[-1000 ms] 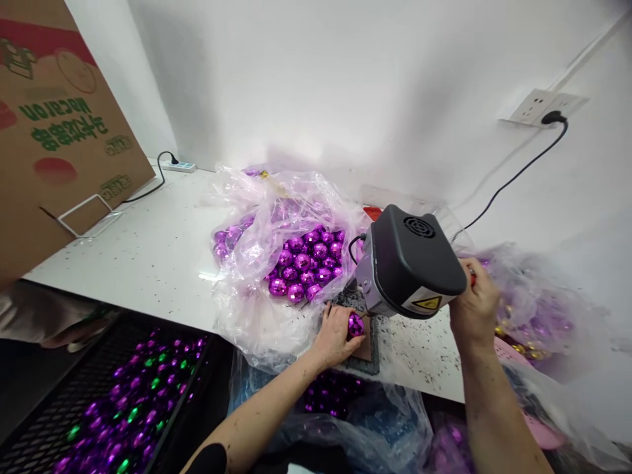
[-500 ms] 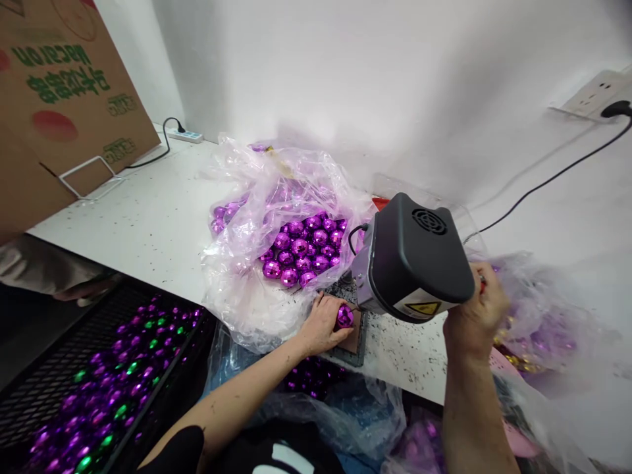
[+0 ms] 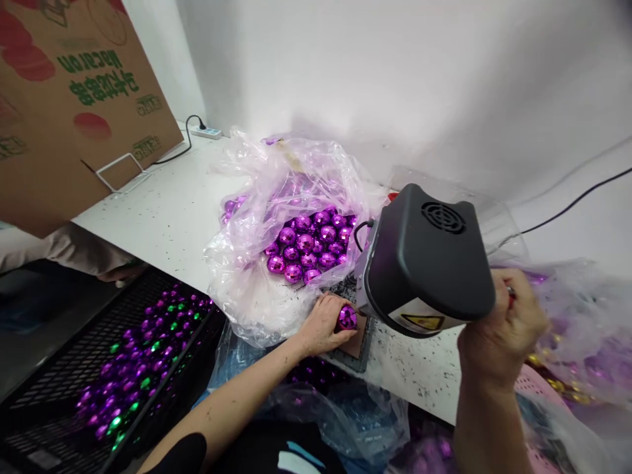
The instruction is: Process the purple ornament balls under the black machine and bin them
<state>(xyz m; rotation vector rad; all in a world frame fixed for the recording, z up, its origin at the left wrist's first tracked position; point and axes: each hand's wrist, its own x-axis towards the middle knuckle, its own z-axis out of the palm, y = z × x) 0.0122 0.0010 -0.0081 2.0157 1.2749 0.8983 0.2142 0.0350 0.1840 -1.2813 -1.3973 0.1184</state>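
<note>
My left hand (image 3: 323,324) is closed round a shiny purple mirrored ball ornament (image 3: 347,317), steadying it over a small base plate (image 3: 359,342). Just above and to the right of the ball is the head of a black bench machine (image 3: 429,257), with a yellow warning label. At the machine's right side, my right hand (image 3: 501,329) has its fingers curled round a handle that is mostly hidden; a bit of red shows by the fingers. Behind my left hand, an opened plastic bag (image 3: 247,289) spills many purple balls (image 3: 306,243).
A black crate (image 3: 54,368) of purple and green balls stands lower left, with another person's hand (image 3: 123,271) near it. A printed cardboard box (image 3: 83,125) and a power strip (image 3: 206,132) are at the table's left. A pink basket (image 3: 538,382) and bagged ornaments (image 3: 582,336) lie right.
The view has shifted slightly, showing more of the left side. My right hand has come a little nearer and lower beside the machine. My left hand keeps the ball in nearly the same place.
</note>
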